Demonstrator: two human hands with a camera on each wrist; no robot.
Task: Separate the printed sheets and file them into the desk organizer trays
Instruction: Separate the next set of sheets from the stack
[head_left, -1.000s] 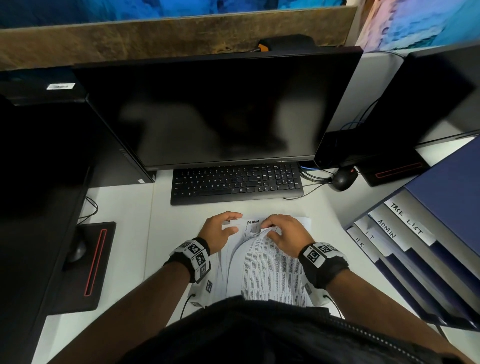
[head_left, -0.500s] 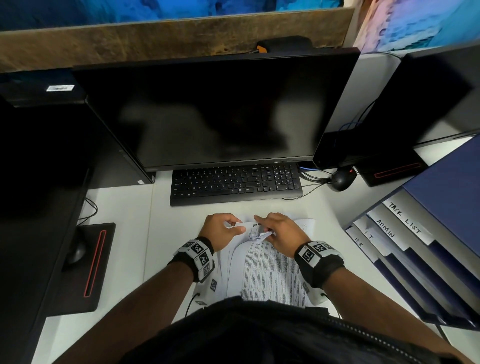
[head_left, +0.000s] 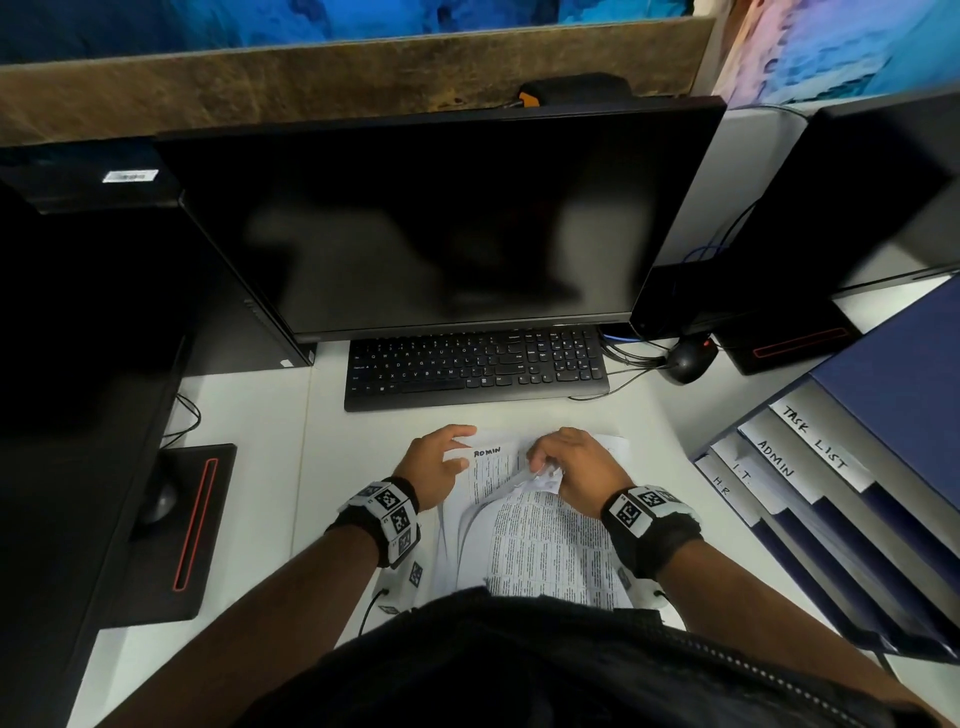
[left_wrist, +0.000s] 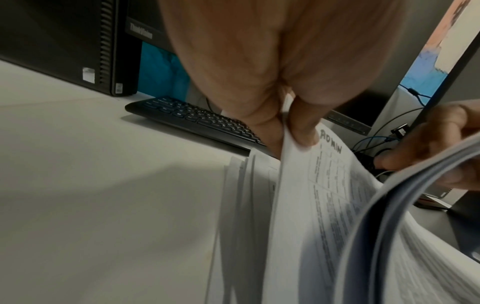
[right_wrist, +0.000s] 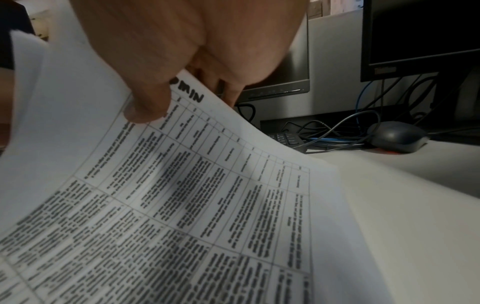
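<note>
1. the printed sheets lie in a loose stack on the white desk, directly in front of you, between the keyboard and your body. some top sheets are lifted and curved up at their far end.
2. one sheet in the stack shows the handwritten word "admin" at its top edge.
3. your left hand pinches the far left corner of that sheet; in the left wrist view the thumb presses on the paper from above and other fingers are behind it.
4. your right hand grips the lifted top sheets at their far edge, fingers curled, thumb on the printed side beside another "admin" heading.
5. the desk organizer trays stand at your right, apart from the stack, with labels "task list", "admin", "i.t." and "h.r.".
6. behind the keyboard stands a dark monitor. a black mouse with cables lies right of the keyboard.
7. a second mouse is on a black pad at the far left.
</note>
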